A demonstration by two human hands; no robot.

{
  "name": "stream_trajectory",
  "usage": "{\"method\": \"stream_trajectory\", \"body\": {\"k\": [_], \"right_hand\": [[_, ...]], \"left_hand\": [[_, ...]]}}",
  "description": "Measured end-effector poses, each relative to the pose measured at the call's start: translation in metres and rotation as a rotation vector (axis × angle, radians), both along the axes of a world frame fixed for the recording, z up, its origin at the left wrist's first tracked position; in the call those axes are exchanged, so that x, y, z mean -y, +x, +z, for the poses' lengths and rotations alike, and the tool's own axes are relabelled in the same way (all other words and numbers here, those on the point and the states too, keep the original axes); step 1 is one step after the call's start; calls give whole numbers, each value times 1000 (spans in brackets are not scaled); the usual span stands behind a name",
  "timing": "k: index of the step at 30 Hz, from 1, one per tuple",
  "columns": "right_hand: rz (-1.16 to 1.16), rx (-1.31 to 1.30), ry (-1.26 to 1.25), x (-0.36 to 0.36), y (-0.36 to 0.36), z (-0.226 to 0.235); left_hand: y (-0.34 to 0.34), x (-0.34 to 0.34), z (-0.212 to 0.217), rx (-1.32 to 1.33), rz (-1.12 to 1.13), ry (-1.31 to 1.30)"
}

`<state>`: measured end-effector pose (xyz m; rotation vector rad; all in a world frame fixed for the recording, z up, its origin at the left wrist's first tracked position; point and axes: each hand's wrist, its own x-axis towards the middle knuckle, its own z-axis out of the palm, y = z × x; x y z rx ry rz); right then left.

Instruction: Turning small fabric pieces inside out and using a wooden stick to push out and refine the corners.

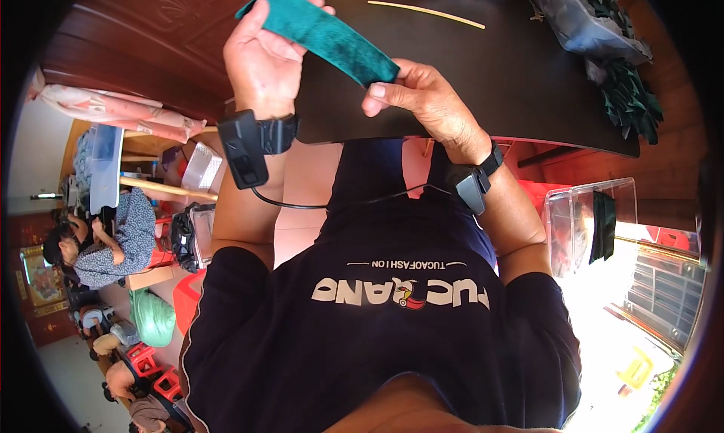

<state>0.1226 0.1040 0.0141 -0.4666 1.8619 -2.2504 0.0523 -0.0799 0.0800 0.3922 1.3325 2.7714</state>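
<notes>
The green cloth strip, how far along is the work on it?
Done: hard to tell; one dark piece sits in the clear box. In hand: left hand and right hand hold the green cloth strip by its ends. Left: probably the pile of dark pieces on the table.

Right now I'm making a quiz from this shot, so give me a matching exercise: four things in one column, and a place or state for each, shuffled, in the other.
Things:
1. green strip
2. yellow stick
3. clear box
4. dark fabric pile

Places or states:
A. on the table's right edge
B. lying alone on the dark table, beyond the hands
C. held between the left hand and right hand
D. beside the person's right arm, below the table

Pairs: 1-C, 2-B, 3-D, 4-A
</notes>
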Motion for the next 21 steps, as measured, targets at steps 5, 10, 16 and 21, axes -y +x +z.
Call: {"method": "stream_trajectory", "body": {"k": [5,10,16,21], "right_hand": [[-52,93,-204,5,8,-22],[-127,70,-183,10,18,-21],[-397,-182,563,5,27,-12],[-495,-652,725,5,34,-1]], "left_hand": [[-1,18,-25,171,43,59],[-2,32,-49,189,19,102],[5,32,-45,-314,449,-553],[24,-2,-36,-582,-547,-903]]}}
